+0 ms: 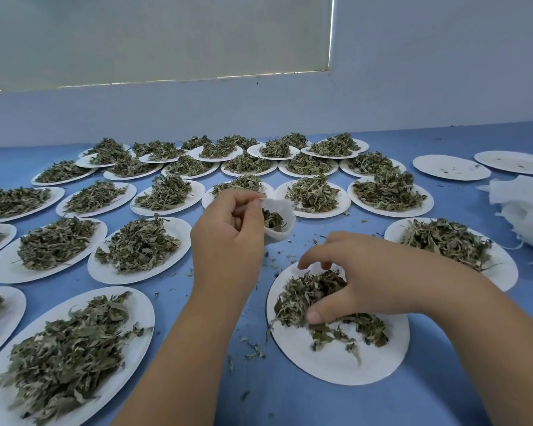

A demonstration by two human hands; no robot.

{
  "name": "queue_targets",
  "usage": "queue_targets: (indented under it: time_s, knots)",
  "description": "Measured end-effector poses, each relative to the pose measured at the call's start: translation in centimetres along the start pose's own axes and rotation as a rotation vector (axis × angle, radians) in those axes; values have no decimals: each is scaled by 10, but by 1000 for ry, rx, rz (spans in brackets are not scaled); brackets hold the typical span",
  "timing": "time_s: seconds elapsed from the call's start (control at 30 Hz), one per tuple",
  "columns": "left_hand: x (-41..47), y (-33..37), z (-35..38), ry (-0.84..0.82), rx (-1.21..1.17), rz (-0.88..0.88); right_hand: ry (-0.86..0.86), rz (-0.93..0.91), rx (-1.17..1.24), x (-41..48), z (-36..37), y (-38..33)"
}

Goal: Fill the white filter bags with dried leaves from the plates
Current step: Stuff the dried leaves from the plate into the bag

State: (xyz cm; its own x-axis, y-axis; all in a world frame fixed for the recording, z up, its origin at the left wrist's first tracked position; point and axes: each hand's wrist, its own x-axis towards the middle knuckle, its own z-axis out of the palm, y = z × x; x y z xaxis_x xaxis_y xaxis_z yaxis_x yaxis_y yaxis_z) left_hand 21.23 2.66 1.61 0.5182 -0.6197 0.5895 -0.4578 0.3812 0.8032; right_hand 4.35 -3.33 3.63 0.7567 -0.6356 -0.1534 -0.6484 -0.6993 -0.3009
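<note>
Left hand (228, 232) is up off the surface, fingers curled, pinching the rim of a white filter bag (279, 221) between thumb and forefinger so its mouth gapes toward the camera. A small clump of dried leaves sits inside the bag already. Right hand (351, 278) is down on the nearest plate (336, 361), fingers spread and bent like a claw over the leaf pile (314, 299), thumb pressed into the near side of it, fingertips touching the far side, closing on a pinch of leaves. The bag hangs just above and to the left of that plate, apart from it. Crumbs of leaf (256, 353) are scattered on the blue surface (259, 404) between the two forearms. Around them, many more white plates heaped with leaves (139, 245) fill the surface in rows back to the wall. Far right, two nearly bare plates (451, 167) and a loose heap of white bags (526, 207) near the edge of view.
</note>
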Motion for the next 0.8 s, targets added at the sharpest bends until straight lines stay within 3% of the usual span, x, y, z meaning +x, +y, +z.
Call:
queue_targets:
  time_s: [0.5,0.8]
  knots:
    - [1,-13,2,-48,103,31,102,-33,-62,7,6,-4]
    - [1,-16,2,-52,170,74,138,-37,182,-1,-13,10]
